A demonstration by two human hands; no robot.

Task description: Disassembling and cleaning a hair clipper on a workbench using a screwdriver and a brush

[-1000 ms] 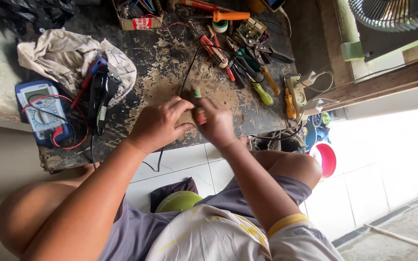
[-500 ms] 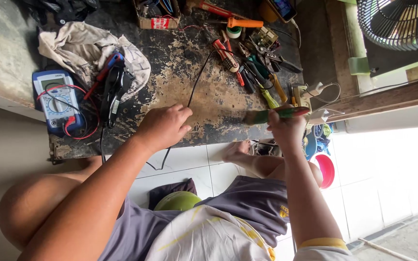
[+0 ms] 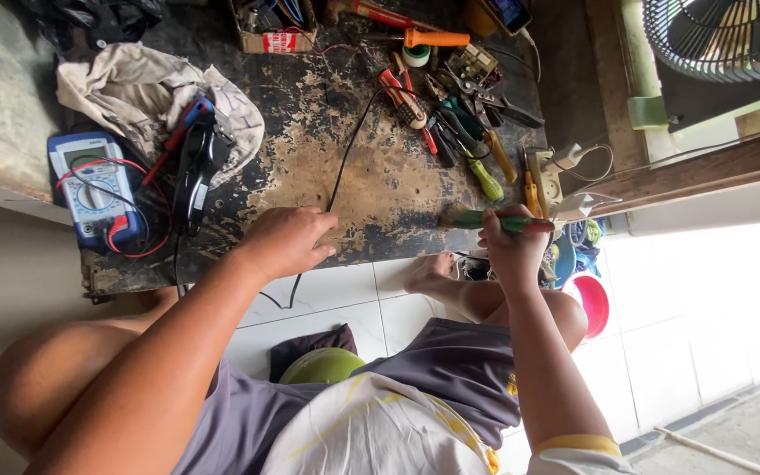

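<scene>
The right hand [image 3: 510,248] is gripping a green screwdriver [image 3: 494,222] at the tabletop [image 3: 380,185] edge while the left hand's [image 3: 285,242] fingers are curling closed on the black wire [image 3: 345,163], which risks snagging nearby tools.

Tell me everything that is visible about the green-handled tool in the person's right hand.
The green-handled tool with a red end looks like a screwdriver or soldering tool; its exact kind is unclear. The handle seems to be plastic, green along its length and red at the end that points toward the window side. It lies roughly level over the near edge of the worn dark workbench. The right hand grips it around the middle, and its fingers cover part of the handle. The tip is hard to make out.
</scene>
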